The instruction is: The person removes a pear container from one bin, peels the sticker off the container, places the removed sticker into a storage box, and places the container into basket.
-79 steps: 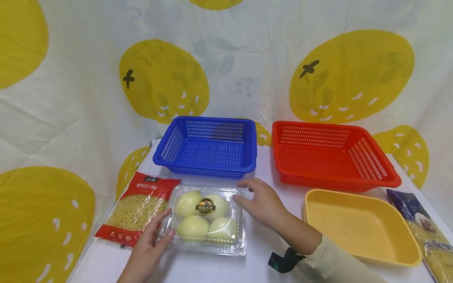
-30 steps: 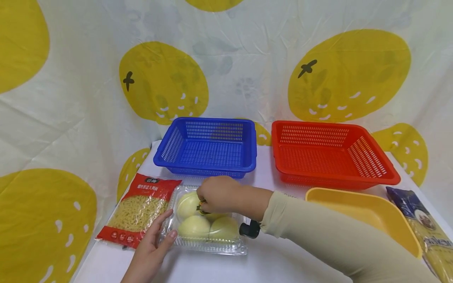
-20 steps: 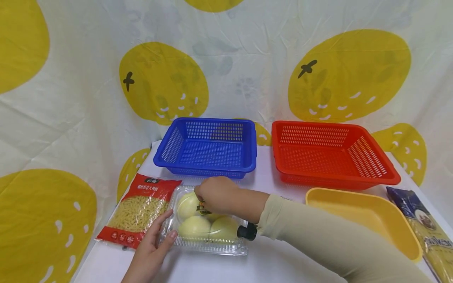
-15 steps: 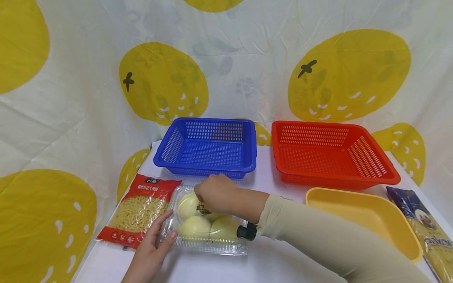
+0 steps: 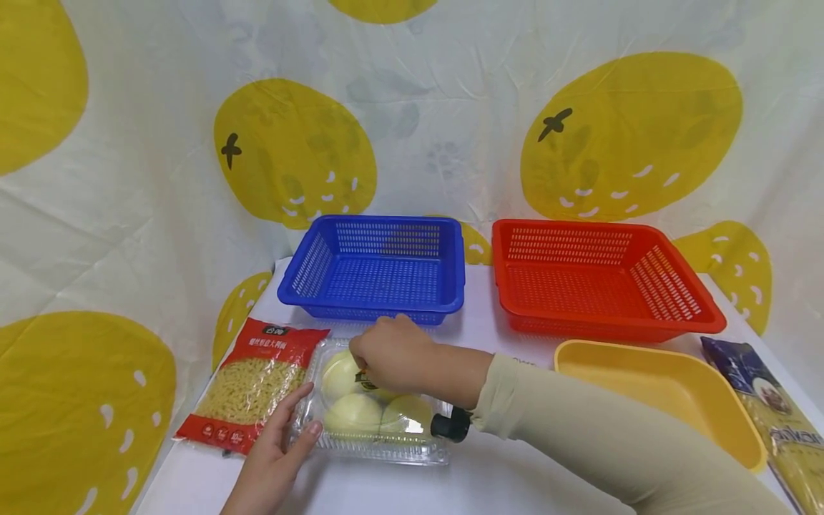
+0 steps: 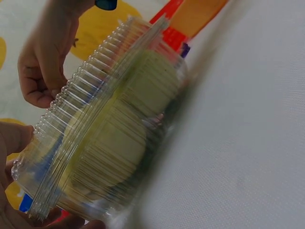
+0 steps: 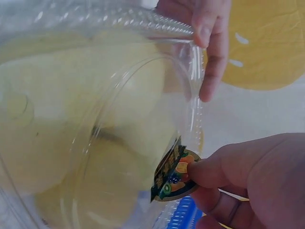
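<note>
A clear plastic clamshell box holds several pale yellow round fruits. It lies on the white table, its lid down. My left hand holds the box by its front left corner; in the left wrist view the thumb is high on its side and fingers are low against it. My right hand reaches over the lid. In the right wrist view its thumb and forefinger pinch the edge of a dark sticker with a fruit picture. Part of this sticker stands bent up from the lid.
A red pasta bag lies left of the box. Behind stand a blue basket and a red basket, both empty. At right are a yellow tray and a blue-and-gold packet. A patterned cloth hangs behind.
My right hand has come from the right of the box to its lid and taken the sticker's edge. Over the last second the sticker has tilted slightly. My left hand has stayed in place.
</note>
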Action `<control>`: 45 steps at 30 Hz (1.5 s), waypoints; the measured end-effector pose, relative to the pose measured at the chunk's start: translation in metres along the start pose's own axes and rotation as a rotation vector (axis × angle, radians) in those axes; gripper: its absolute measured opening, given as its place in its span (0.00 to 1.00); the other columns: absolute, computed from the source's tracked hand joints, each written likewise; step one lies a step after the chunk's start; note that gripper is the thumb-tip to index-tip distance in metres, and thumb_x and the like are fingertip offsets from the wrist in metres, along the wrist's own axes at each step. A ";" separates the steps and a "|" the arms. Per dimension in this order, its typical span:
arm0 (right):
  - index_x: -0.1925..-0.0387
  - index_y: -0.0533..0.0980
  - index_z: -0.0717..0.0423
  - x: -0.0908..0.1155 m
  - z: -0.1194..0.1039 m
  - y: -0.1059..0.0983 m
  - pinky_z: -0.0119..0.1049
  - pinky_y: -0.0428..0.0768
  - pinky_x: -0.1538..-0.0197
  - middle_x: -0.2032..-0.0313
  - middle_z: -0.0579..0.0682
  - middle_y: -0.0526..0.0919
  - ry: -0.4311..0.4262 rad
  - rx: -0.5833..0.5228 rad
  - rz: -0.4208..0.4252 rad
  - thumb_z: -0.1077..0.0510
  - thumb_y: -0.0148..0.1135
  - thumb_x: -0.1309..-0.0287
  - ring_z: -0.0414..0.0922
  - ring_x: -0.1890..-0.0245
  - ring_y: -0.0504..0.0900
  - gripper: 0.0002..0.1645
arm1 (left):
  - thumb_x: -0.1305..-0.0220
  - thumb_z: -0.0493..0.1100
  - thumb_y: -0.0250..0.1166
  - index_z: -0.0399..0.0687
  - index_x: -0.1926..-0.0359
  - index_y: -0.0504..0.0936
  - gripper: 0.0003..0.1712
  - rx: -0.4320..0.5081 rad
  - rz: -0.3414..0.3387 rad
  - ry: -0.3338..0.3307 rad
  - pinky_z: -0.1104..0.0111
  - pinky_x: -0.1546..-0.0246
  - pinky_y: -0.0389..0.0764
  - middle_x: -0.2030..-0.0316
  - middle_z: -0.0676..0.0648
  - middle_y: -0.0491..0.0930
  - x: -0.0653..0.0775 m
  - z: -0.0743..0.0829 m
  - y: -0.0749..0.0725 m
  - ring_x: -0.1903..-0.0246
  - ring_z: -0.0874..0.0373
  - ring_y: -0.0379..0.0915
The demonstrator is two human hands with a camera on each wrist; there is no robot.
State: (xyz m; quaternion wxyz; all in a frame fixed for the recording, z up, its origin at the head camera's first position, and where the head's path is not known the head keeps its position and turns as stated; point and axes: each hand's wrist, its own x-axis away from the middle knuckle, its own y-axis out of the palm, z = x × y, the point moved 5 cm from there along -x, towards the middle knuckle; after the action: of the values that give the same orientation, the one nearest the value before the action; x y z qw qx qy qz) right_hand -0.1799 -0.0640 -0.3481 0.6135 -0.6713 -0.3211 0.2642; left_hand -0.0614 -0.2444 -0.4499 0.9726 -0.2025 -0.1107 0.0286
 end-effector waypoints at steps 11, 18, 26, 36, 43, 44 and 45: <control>0.74 0.77 0.39 0.013 -0.012 -0.035 0.36 0.75 0.64 0.78 0.31 0.76 -0.094 -0.102 0.124 0.56 0.70 0.38 0.37 0.71 0.76 0.12 | 0.26 0.65 0.65 0.68 0.20 0.62 0.40 -0.023 -0.020 -0.023 0.36 0.25 0.56 0.16 0.40 0.52 -0.002 0.001 -0.001 0.18 0.30 0.39; 0.74 0.79 0.39 0.021 -0.015 -0.034 0.35 0.76 0.62 0.77 0.29 0.77 -0.103 -0.151 -0.003 0.56 0.72 0.37 0.34 0.70 0.77 0.12 | 0.25 0.63 0.65 0.67 0.19 0.62 0.40 -0.020 -0.026 -0.023 0.36 0.25 0.55 0.16 0.40 0.51 -0.003 -0.001 -0.001 0.18 0.31 0.39; 0.74 0.79 0.40 0.030 -0.004 -0.039 0.35 0.76 0.63 0.77 0.31 0.78 -0.073 -0.233 -0.036 0.57 0.73 0.38 0.37 0.69 0.77 0.13 | 0.26 0.63 0.66 0.67 0.20 0.62 0.40 -0.023 -0.023 -0.008 0.36 0.25 0.55 0.17 0.40 0.53 -0.003 -0.001 -0.001 0.18 0.32 0.40; 0.71 0.80 0.41 0.043 0.015 -0.043 0.33 0.76 0.65 0.76 0.38 0.79 -0.027 -0.383 -0.125 0.62 0.69 0.37 0.40 0.67 0.78 0.12 | 0.24 0.60 0.66 0.67 0.19 0.62 0.39 -0.014 -0.015 -0.002 0.36 0.25 0.53 0.16 0.38 0.51 -0.002 0.000 -0.001 0.18 0.31 0.40; 0.71 0.80 0.40 0.060 0.032 -0.048 0.35 0.79 0.65 0.76 0.37 0.80 0.018 -0.349 -0.136 0.61 0.69 0.35 0.41 0.66 0.78 0.12 | 0.24 0.60 0.65 0.66 0.19 0.62 0.38 -0.028 -0.020 0.012 0.36 0.25 0.55 0.17 0.38 0.52 -0.002 0.000 -0.002 0.18 0.31 0.41; 0.71 0.80 0.40 0.062 0.034 -0.048 0.35 0.79 0.65 0.76 0.37 0.80 0.021 -0.341 -0.140 0.61 0.68 0.36 0.40 0.66 0.78 0.12 | 0.23 0.59 0.65 0.66 0.19 0.62 0.38 -0.030 -0.020 0.013 0.36 0.25 0.55 0.17 0.38 0.52 -0.003 0.000 -0.002 0.18 0.32 0.41; 0.72 0.80 0.40 0.065 0.037 -0.048 0.35 0.79 0.65 0.76 0.37 0.80 0.019 -0.333 -0.142 0.62 0.68 0.36 0.40 0.67 0.78 0.12 | 0.23 0.59 0.65 0.66 0.19 0.62 0.38 -0.031 -0.020 0.013 0.36 0.25 0.55 0.17 0.38 0.52 -0.003 0.000 -0.002 0.18 0.32 0.41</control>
State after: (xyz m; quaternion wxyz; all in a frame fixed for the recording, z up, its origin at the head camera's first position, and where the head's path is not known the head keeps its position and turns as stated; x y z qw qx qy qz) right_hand -0.1697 0.0110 -0.3019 0.5138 -0.7418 -0.4012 0.1571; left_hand -0.0641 -0.2467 -0.4498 0.9703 -0.2168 -0.1066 0.0159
